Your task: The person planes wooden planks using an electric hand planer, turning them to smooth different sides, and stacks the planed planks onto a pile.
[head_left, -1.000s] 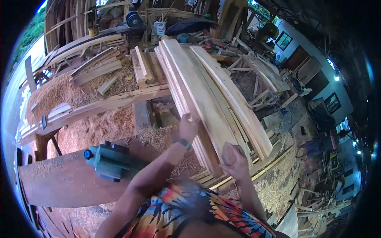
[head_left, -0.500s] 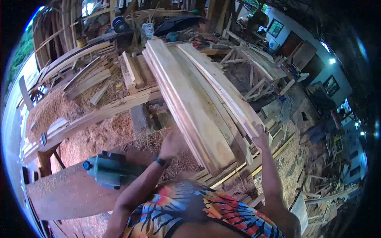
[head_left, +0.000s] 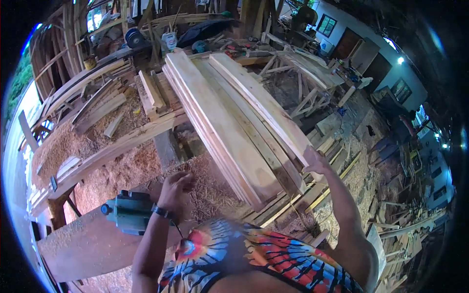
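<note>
My right hand (head_left: 316, 163) grips the near end of a pale planed board (head_left: 264, 93), the rightmost on the stack. Beside it lie more planks (head_left: 220, 117), stacked lengthwise with their far ends on the bench. My left hand (head_left: 177, 189), with a dark band at the wrist, hovers over wood shavings, its fingers loosely bent and nothing visible in them. Just left of that wrist, a green power tool (head_left: 128, 212) that looks like an electric planer rests on a wide brown board (head_left: 83, 244).
Sawdust and offcuts (head_left: 100, 110) cover the bench at left, behind a long beam (head_left: 112, 146). A white jug (head_left: 169, 40) and a blue-black reel (head_left: 134, 38) stand at the back. Scrap wood (head_left: 405, 239) litters the floor at right.
My left hand has moved left, away from the stack and toward the green tool. My right hand stays at the right board's end, and that board's near end has shifted slightly left in view.
</note>
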Demonstrator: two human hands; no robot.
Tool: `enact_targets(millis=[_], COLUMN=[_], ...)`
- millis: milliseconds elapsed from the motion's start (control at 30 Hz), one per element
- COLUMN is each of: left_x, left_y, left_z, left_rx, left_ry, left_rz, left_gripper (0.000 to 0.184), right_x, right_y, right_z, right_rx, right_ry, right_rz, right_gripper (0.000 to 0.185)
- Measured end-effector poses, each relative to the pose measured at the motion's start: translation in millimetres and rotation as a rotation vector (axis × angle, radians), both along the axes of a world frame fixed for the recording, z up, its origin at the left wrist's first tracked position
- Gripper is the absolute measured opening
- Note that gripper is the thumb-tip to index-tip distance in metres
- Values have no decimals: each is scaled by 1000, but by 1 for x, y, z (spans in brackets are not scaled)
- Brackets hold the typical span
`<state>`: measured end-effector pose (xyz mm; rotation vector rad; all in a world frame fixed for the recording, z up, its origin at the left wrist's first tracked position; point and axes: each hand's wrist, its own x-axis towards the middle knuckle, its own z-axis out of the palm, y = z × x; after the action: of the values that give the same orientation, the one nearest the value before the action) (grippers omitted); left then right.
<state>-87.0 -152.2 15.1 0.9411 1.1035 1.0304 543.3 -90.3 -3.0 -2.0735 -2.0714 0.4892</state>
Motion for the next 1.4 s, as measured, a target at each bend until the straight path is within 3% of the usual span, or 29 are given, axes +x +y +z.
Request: enact_targets(millis=[67,100,200,233,267,333,400,433,467,533,567,633,700,767,867,900,1000,1033,1133,1267,1300,1400], left_x=[26,45,94,112,132,176,217,237,255,292,310,344,361,355,354,343,286,309,224,133,107,28], left_y=[12,21,22,24,26,24,25,25,23,21,23,33,44,23,13,9,-5,25,3,6,-1,-32], left_z=[-1,-4,18,22,25,27,21,17,14,7,-2,-34,-56,-41,-62,-47,41,-26,88,105,112,118], left_rx=[56,44,134,100,65,-96,-369,-508,-511,-512,-470,-391,-308,-504,-251,-355,-297,-25,-224,-41,45,109], left_ry=[-8,-6,-254,-266,-277,-281,-388,-438,-404,-341,-386,-425,-362,-581,-370,-637,-856,-735,-1060,-1078,-1055,-1120], left_rz=[-31,-56,-350,-436,-522,-563,-621,-645,-589,-476,-460,-445,-466,-455,-436,-529,-585,-538,-388,-146,-47,263], left_gripper=[27,28,32,33,34,38,41,42,46,55,54,51,43,37,38,39,38,52,56,53,60,67], right_x=[-14,-17,-33,-33,-37,-53,-66,-74,-81,-88,-103,-141,-182,-217,-240,-242,-232,-226,-207,-188,-185,-170], right_y=[-20,-30,-83,-103,-123,-172,-223,-251,-280,-345,-373,-419,-439,-448,-457,-456,-445,-438,-411,-361,-341,-277], right_z=[-4,-14,-13,-16,-10,20,38,50,56,47,54,39,33,27,34,38,58,65,85,111,112,87], right_rx=[95,100,180,236,251,278,196,206,214,194,151,307,499,640,706,697,596,536,282,-230,-371,-739], right_ry=[122,-33,86,263,264,268,393,296,199,284,381,730,629,491,423,416,441,462,546,659,676,744], right_rz=[20,-61,0,-14,-3,9,-174,-182,-192,-285,-373,-422,-390,-400,-454,-470,-476,-465,-406,-241,-184,98], right_gripper=[122,113,110,104,102,99,98,100,102,103,102,103,101,104,104,104,105,105,106,108,109,110])
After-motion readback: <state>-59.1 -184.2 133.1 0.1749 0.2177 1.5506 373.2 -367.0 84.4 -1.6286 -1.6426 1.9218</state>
